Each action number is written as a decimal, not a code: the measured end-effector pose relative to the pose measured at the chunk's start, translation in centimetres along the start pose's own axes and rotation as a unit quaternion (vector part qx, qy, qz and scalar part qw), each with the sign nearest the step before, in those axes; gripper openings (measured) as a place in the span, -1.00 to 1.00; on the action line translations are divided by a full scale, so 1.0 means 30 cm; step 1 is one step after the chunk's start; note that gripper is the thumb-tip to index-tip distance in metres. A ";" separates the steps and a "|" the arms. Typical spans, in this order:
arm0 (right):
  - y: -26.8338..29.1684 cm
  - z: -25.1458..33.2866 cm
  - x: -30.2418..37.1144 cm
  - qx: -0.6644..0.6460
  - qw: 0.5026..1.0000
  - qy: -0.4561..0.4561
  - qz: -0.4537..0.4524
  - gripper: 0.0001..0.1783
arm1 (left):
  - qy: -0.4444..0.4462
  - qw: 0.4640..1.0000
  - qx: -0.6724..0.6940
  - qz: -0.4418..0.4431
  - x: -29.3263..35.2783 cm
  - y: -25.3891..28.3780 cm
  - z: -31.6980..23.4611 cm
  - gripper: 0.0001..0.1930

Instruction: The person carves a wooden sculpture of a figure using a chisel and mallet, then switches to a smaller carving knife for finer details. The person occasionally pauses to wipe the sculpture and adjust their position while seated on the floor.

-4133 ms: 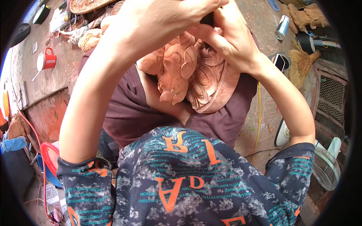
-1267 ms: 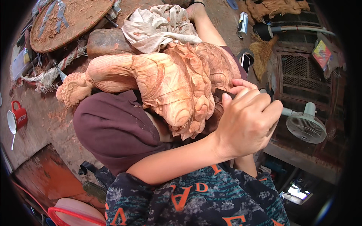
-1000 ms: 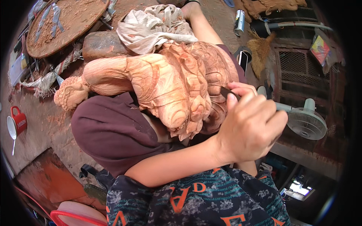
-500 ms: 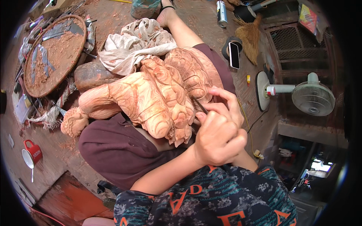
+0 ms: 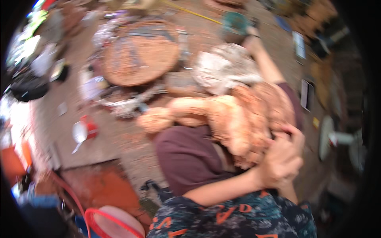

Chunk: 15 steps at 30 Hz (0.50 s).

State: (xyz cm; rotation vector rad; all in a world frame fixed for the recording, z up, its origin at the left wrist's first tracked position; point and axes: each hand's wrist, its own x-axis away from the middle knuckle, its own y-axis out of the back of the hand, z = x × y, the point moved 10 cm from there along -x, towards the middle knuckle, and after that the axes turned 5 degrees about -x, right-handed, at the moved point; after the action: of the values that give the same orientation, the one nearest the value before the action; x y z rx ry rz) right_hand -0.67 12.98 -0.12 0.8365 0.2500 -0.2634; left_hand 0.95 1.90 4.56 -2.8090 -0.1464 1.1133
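Observation:
A reddish-brown carved wooden figure lies across my lap, its rounded head end pointing left. At its right side my left hand is closed, overlapping my right hand, whose fingers curl close to the carved wood. Both hands are clasped round a thin carving tool; its dark shaft shows in the earlier picture, but blur and fingers hide it now. Beyond the figure a crumpled pale cloth lies against it, beside a dark wooden block.
A round woven tray holds flat blades and wood chips. A red mug lies on the floor at left. A phone, a spray can and a white fan are at right; a red-rimmed round thing is near my lower left.
My view has swung left, so everything appears shifted right and blurred, and more floor shows at left. My hands stay together at the figure's right side.

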 end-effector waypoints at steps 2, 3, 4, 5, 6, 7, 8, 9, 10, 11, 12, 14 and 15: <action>0.046 0.006 0.009 -0.026 1.000 -0.017 -0.002 -0.79 | -0.024 1.000 -0.001 0.008 -0.038 -0.008 -0.038 -0.75; 0.038 -0.006 0.014 -0.046 0.999 -0.009 -0.015 -0.79 | -0.024 0.999 0.009 0.021 -0.022 -0.038 -0.035 -0.77; 0.044 0.000 0.017 -0.040 0.999 -0.002 -0.027 -0.79 | -0.032 0.999 0.024 0.011 -0.025 -0.016 -0.044 -0.77; 0.035 0.002 0.016 -0.049 0.998 0.014 -0.030 -0.80 | -0.046 0.999 0.026 -0.001 -0.018 0.000 -0.054 -0.76; 0.010 0.012 0.013 -0.061 0.997 0.030 -0.030 -0.80 | -0.031 0.999 0.011 0.001 0.003 0.003 -0.036 -0.76; 0.000 0.018 0.021 -0.065 0.996 0.038 -0.037 -0.80 | -0.016 1.000 0.010 0.006 0.027 0.000 -0.015 -0.76; -0.006 0.021 0.021 -0.068 0.996 0.044 -0.043 -0.80 | 0.001 1.000 0.010 0.011 0.045 -0.003 0.014 -0.76; -0.022 0.021 0.023 -0.076 0.995 0.050 -0.049 -0.80 | -0.014 1.000 0.006 0.018 0.032 -0.019 0.009 -0.76; -0.032 0.024 0.017 -0.088 0.993 0.057 -0.048 -0.80 | -0.026 0.999 -0.004 0.019 0.009 -0.040 -0.018 -0.77; -0.038 0.028 0.022 -0.097 0.992 0.064 -0.048 -0.80 | -0.037 0.999 -0.013 0.021 -0.004 -0.048 -0.038 -0.77; -0.041 0.034 0.019 -0.098 0.992 0.068 -0.049 -0.80 | -0.038 0.999 -0.006 0.033 -0.010 -0.044 -0.044 -0.77; -0.057 0.035 0.019 -0.112 0.990 0.072 -0.050 -0.80 | -0.027 0.999 -0.023 0.023 0.006 -0.031 -0.026 -0.77; -0.058 0.032 0.017 -0.123 0.988 0.075 -0.053 -0.80 | -0.022 0.999 -0.036 0.021 0.025 -0.034 -0.010 -0.77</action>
State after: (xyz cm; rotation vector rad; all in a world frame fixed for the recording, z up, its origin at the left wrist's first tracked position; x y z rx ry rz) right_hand -0.67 11.07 -0.87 0.6004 0.4593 -0.2628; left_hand 1.66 2.98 4.42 -2.8638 -0.1356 1.2017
